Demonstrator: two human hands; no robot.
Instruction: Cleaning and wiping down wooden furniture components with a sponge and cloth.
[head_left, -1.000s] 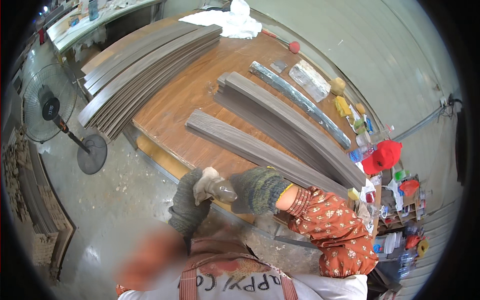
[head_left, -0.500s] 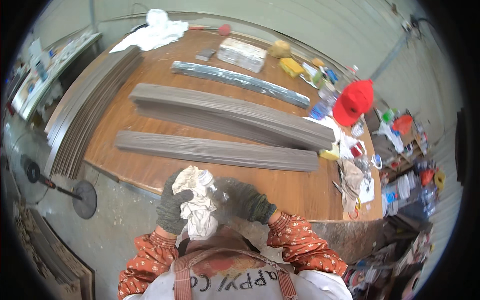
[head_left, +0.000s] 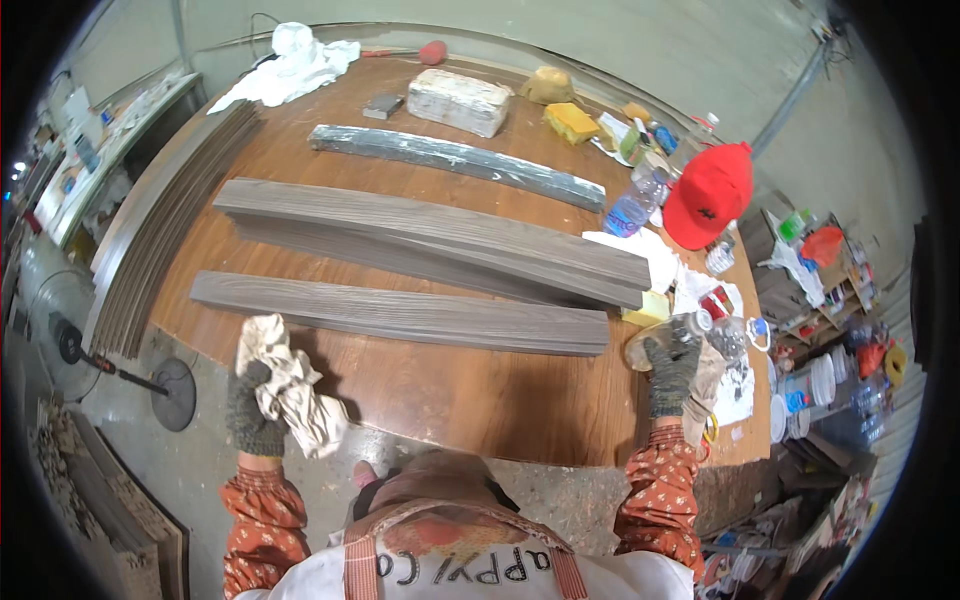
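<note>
In dark grey knitted gloves, both my hands are spread wide at the table's near side. My left hand (head_left: 257,412) is closed on a crumpled beige cloth (head_left: 285,385), which hangs by the table's front edge. Over at the right, my right hand (head_left: 675,378) wraps round a clear plastic bottle (head_left: 640,347) with a white cap; the glove hides part of it. Between and beyond my hands lies a stack of grey wood-grain strips (head_left: 400,315). Behind that stack is a larger pile of similar strips (head_left: 430,225), some lying at an angle.
The brown table (head_left: 440,400) also bears a grey-and-white bar (head_left: 455,163), a whitish block (head_left: 460,100), a yellow sponge (head_left: 571,123), a red cap (head_left: 710,195) and a blue-labelled bottle (head_left: 635,205). More strips (head_left: 175,225) line its left side. A fan (head_left: 170,390) stands on the floor at left.
My hands have moved apart from in front of me. The left carried the cloth leftward; the right went to the table's right side with the clear bottle.
</note>
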